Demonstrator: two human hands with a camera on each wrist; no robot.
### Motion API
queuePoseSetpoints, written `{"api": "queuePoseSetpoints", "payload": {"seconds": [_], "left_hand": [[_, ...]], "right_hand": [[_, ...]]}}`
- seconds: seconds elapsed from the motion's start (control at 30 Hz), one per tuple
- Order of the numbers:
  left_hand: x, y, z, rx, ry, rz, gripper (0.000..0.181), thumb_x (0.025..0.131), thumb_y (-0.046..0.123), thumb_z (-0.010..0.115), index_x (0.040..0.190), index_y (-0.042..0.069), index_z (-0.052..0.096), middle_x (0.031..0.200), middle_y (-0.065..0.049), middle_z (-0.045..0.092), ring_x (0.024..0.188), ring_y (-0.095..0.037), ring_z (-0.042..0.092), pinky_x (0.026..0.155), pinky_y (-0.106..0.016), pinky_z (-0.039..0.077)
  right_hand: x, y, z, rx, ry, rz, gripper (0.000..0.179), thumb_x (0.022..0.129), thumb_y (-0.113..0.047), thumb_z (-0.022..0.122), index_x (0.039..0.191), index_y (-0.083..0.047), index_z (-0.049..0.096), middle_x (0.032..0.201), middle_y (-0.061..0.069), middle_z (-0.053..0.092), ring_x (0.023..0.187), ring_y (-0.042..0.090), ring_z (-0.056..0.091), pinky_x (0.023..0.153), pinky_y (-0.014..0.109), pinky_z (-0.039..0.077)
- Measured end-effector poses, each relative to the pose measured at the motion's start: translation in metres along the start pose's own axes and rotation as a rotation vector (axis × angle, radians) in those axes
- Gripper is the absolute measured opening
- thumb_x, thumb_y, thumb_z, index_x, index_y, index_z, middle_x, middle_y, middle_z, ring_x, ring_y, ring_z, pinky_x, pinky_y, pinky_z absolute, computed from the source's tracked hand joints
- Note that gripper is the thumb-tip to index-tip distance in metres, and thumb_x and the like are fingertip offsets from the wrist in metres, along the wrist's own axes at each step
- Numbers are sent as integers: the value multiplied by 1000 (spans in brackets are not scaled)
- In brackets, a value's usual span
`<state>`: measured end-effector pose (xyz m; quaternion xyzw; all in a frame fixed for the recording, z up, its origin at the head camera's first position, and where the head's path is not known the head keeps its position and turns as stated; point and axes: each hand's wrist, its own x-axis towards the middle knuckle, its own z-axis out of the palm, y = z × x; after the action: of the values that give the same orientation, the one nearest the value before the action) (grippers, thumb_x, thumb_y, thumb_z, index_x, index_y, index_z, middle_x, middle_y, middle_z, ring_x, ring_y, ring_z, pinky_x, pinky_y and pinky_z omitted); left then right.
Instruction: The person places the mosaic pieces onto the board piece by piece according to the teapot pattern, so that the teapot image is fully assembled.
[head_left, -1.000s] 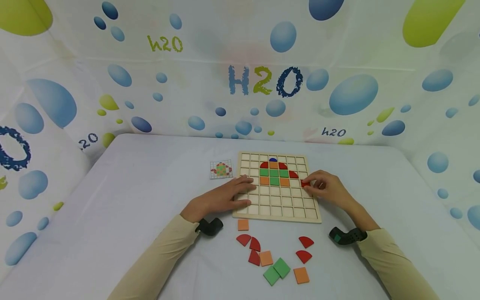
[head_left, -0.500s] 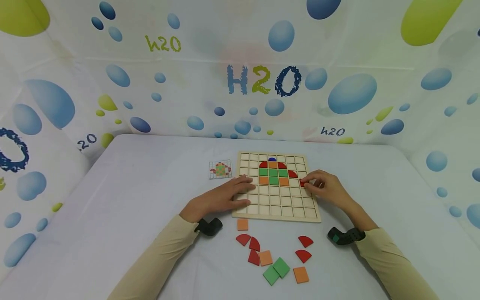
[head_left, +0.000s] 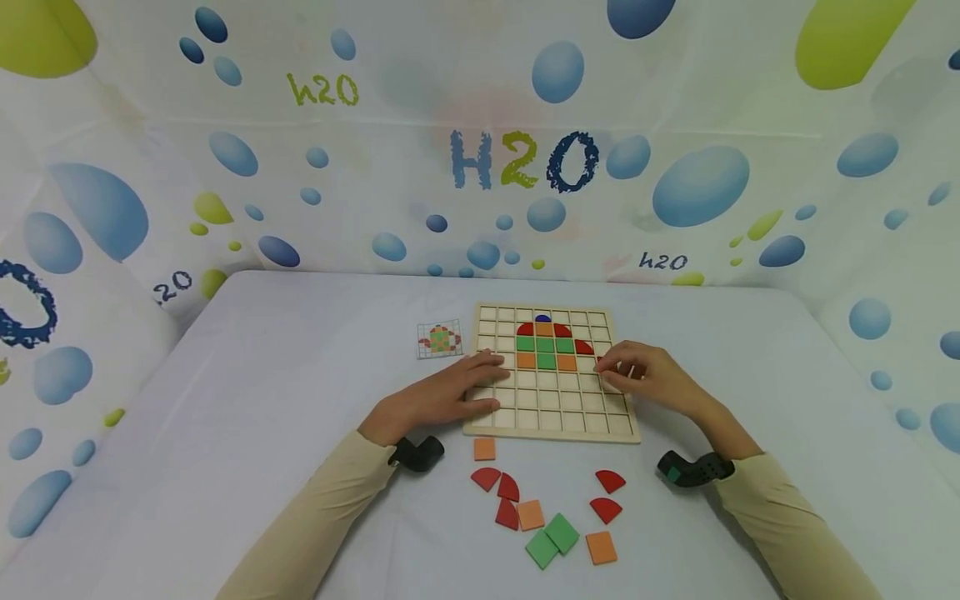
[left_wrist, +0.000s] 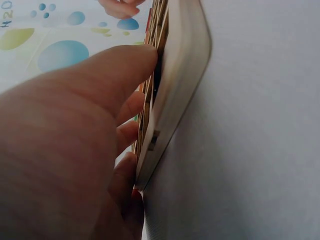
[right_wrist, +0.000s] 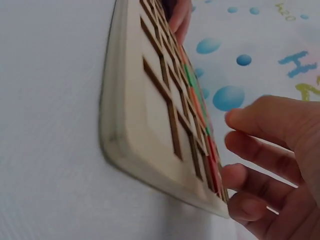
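Note:
A wooden grid board lies on the table with green and orange squares, red quarter-circle pieces and a blue piece set in its cells. My left hand rests on the board's left edge, fingers spread over it. At the right edge hovers my right hand, its fingers loosely bent; in the right wrist view nothing shows between thumb and fingertips. Just beside those fingertips a red quarter-circle piece sits in the board. The head view leaves only a sliver of red near the fingertips, the rest hidden by the hand.
A small pattern card lies left of the board. In front of it are loose orange squares, green squares and several red quarter-circle pieces. A printed cloth hangs behind the table.
My right hand has shifted slightly left over the board's edge, and the red piece at its fingertips is now mostly covered in the head view. My left hand has stayed put.

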<state>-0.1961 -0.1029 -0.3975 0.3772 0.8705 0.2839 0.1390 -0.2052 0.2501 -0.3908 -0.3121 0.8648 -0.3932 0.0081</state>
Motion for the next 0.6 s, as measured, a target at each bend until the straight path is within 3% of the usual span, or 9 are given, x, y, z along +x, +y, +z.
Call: {"api": "queuePoseSetpoints", "payload": {"seconds": [0.23,0.6], "left_hand": [[1,-2,1,0,-5,-13,54,98,31,59,146,9,45,156,-9,33,149,-27,18,118,-46,23],[0,4,-3,-15,-6,-12,54,98,28,59,146,7,45,156,-12,32,148,-29,18,118,-47,23]], "right_hand": [[0,-10,-5,27,-177,2,12,90,-4,68,101,-7,71,96,2,65,73,11,54,62,22,50],[-1,-19,-8,96,-399,-43,10,90,-10,71,100,-8,72,91,7,65,73,12,55,63,21,49]]}}
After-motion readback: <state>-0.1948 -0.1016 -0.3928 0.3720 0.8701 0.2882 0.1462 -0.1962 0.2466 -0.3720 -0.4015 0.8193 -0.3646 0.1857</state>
